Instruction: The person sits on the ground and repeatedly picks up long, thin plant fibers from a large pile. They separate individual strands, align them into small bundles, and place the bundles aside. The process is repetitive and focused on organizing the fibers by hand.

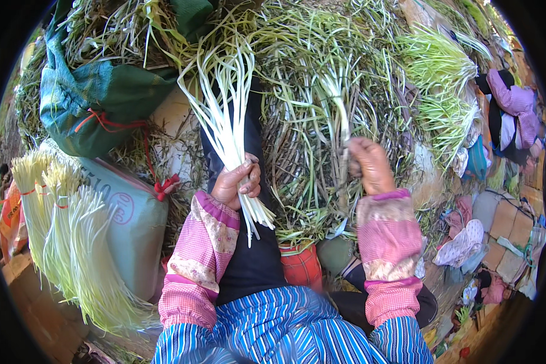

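Observation:
My left hand (239,182) is closed around a bundle of long pale shoots (236,132), white below and yellow-green at the tips, with the cut ends sticking out beneath my fist. To the right, my right hand (369,164) grips a single leafy stalk (342,111) with a brown, withered lower part, held over a heap of green and dried leaves (300,127). Its fingers are slightly blurred. Pink checked sleeve covers are on both forearms. The two hands are apart.
Tied bundles of pale shoots (86,245) lean on a light woven sack (139,236) at left. Above it sits a green cloth sack (113,100) with red ties. Leafy bunches (437,68) lie at upper right. Another person (516,104), cloths and cardboard (505,223) are at far right.

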`<state>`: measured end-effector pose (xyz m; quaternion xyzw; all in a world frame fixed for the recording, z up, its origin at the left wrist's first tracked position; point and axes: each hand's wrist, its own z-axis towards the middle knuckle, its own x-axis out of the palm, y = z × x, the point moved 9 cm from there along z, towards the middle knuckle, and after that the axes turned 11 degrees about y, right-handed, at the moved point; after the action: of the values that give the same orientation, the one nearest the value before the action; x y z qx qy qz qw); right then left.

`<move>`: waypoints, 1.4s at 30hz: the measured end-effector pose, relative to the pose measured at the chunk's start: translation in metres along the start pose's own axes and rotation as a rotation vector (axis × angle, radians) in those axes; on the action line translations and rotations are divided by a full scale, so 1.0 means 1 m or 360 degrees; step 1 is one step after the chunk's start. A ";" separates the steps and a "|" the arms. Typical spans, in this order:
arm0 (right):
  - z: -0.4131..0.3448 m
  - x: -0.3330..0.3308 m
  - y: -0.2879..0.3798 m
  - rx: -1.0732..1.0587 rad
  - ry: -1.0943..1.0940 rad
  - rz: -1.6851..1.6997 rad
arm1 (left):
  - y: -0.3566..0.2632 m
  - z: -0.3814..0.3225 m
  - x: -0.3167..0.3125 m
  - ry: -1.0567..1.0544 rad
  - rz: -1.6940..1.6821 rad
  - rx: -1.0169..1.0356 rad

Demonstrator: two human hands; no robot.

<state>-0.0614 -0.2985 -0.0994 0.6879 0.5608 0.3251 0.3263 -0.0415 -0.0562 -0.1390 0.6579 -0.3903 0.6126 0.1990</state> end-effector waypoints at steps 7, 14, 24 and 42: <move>-0.165 0.008 0.153 -0.1612 -0.0105 0.0394 | 0.003 0.002 -0.002 0.0004 0.0102 -0.0023; -0.081 0.062 0.056 -0.0150 0.0077 0.0513 | 0.006 0.000 -0.007 -0.0072 0.0143 -0.0032; -0.110 0.084 -0.035 -0.0401 0.0339 -0.0200 | 0.010 0.009 -0.006 0.0006 0.0260 -0.0024; -0.204 0.089 -0.080 -0.0290 -0.0101 0.0482 | 0.023 -0.079 0.055 0.0141 -0.0056 0.0091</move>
<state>-0.2582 -0.1816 -0.0393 0.7421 0.4085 0.3982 0.3520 -0.1135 -0.0266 -0.0779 0.6423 -0.3517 0.6485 0.2080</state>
